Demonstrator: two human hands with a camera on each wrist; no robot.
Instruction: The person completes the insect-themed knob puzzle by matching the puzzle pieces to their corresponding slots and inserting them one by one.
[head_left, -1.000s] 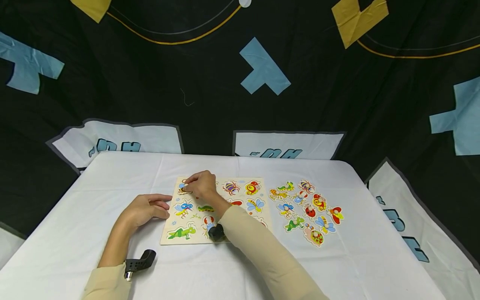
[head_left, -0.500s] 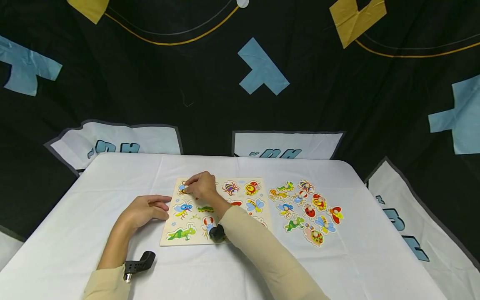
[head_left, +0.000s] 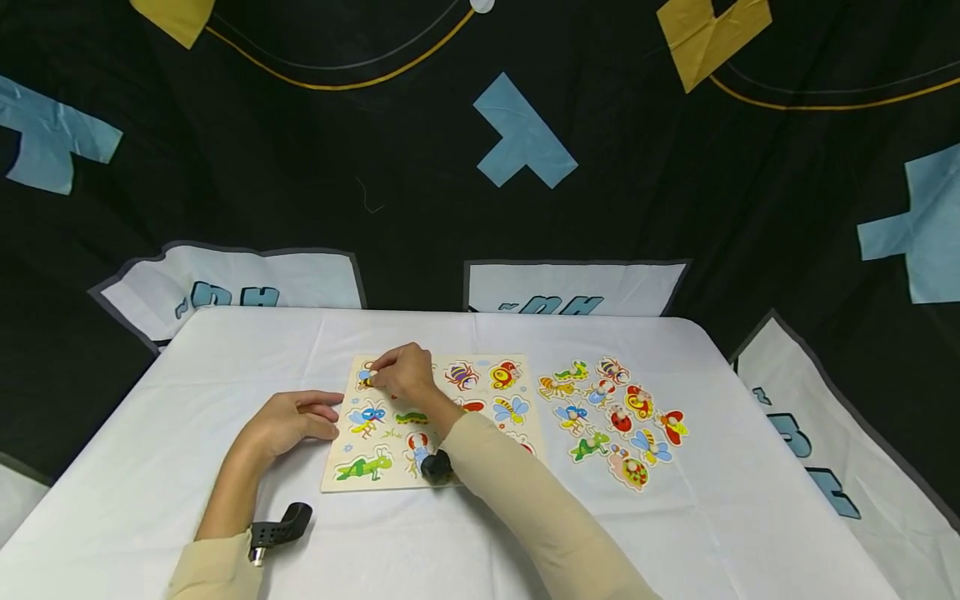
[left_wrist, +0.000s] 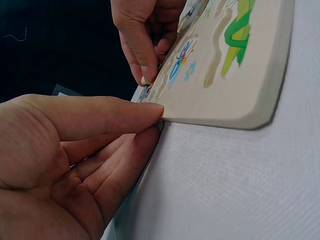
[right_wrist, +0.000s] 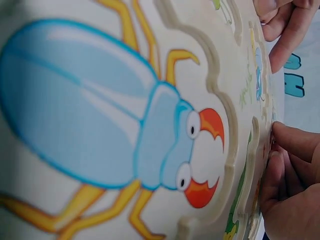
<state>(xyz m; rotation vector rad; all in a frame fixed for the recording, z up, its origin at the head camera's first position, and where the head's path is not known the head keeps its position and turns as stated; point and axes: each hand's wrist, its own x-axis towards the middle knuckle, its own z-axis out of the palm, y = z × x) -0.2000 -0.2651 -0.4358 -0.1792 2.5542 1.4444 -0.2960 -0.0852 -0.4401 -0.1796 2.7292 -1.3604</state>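
Observation:
At the far left corner of the wooden insect puzzle board [head_left: 397, 481], my right hand [head_left: 405, 372] pinches the small knob [left_wrist: 145, 80] of a bee puzzle piece [head_left: 365, 377]. Its fingertips partly cover the piece; whether it sits fully in its recess cannot be told. My left hand [head_left: 288, 423] pinches the board's left edge, thumb on top and fingers below, as the left wrist view shows. Printed recesses cover the board, among them a blue beetle [right_wrist: 95, 105] and a green grasshopper [head_left: 363, 465]. My right forearm hides part of the board's right side.
Several loose knobbed insect pieces lie in a cluster right of the board, including a ladybug piece [head_left: 619, 421], a green grasshopper piece [head_left: 590, 446] and a spider piece [head_left: 612, 371]. A white cloth [head_left: 375, 550] covers the table. A black curtain [head_left: 300, 167] hangs behind.
The right hand's fingers have shifted very slightly on the bee piece, and more of the piece shows. The left hand and the board stay in place.

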